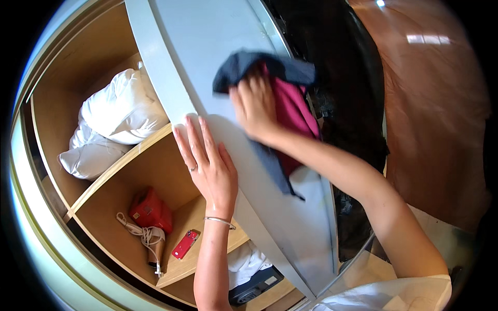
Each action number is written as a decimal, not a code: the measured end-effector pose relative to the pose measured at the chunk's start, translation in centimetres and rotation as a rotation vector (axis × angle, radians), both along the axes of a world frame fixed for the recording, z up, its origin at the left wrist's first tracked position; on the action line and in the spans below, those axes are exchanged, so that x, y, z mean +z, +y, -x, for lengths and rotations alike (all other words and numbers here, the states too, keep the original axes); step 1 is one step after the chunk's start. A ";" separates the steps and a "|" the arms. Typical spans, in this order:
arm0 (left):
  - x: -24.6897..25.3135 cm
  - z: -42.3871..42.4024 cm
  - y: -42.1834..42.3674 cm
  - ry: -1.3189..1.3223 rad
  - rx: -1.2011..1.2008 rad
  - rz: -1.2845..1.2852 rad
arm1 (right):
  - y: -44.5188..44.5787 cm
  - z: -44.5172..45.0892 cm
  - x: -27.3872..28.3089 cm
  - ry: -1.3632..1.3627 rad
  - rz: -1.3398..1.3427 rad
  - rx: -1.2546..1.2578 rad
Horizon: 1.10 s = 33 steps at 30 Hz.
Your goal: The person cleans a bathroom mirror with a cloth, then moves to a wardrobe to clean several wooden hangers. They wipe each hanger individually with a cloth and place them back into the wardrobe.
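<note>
A dark grey and pink cloth [291, 105] is in my right hand [256, 105], held against the pale panel of a sliding wardrobe door [218, 35]. Cloth and hand are motion-blurred; the cloth's upper part folds over my fingertips and a corner hangs below. My left hand [212, 167] lies flat on the door's raised edge frame [155, 62], fingers slightly spread and holding nothing. It wears a ring and a bangle [220, 221]. Left of the door, the wooden shelves of the wardrobe are exposed.
White bedding [120, 109] fills the upper shelf [120, 163]. Below are a red box [151, 210], a corded hair dryer [155, 245] and a red phone [185, 245]. Lower down, white fabric [249, 264] lies by a black safe-like box [256, 287]. Black sheeting [350, 97] hangs right of the door.
</note>
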State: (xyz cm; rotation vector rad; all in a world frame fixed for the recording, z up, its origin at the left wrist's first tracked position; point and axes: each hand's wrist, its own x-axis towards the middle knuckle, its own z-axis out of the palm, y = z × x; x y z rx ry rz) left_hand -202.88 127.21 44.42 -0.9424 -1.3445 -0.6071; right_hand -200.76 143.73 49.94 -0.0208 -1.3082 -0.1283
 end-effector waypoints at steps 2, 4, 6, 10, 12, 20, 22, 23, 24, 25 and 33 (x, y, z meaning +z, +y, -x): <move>0.0 0.1 0.4 0.065 -0.049 -0.030 | 0.1 0.4 -1.9 -0.089 -0.018 0.065; -0.2 0.2 0.6 0.016 -0.015 -0.028 | 1.3 0.5 -1.9 -0.339 0.083 0.396; -0.4 0.3 0.7 0.014 0.040 -0.028 | 2.3 2.7 4.6 0.056 -0.120 0.443; -0.6 0.6 0.8 0.032 0.089 -0.025 | 4.8 0.4 13.9 0.032 0.048 0.145; -0.6 0.5 0.9 0.031 0.137 -0.023 | 3.5 0.0 13.5 0.048 0.014 0.047; -0.4 0.5 1.0 0.060 0.145 -0.029 | 3.8 1.6 12.5 -0.307 -0.352 0.434; -0.5 0.6 1.0 0.070 0.170 -0.024 | 5.5 2.1 16.0 -0.290 -0.137 0.298; -0.6 0.6 0.9 0.039 0.154 -0.004 | 6.7 1.6 17.7 -0.334 -0.097 0.211; -0.6 0.6 0.8 0.047 0.127 -0.003 | 6.7 2.3 19.4 -0.266 -0.038 0.211; -0.7 0.7 0.8 0.065 0.125 0.006 | 6.6 2.7 21.4 -0.162 -0.055 0.218; -0.6 0.5 0.8 0.068 0.155 -0.005 | 5.8 0.4 27.3 -0.074 0.108 0.316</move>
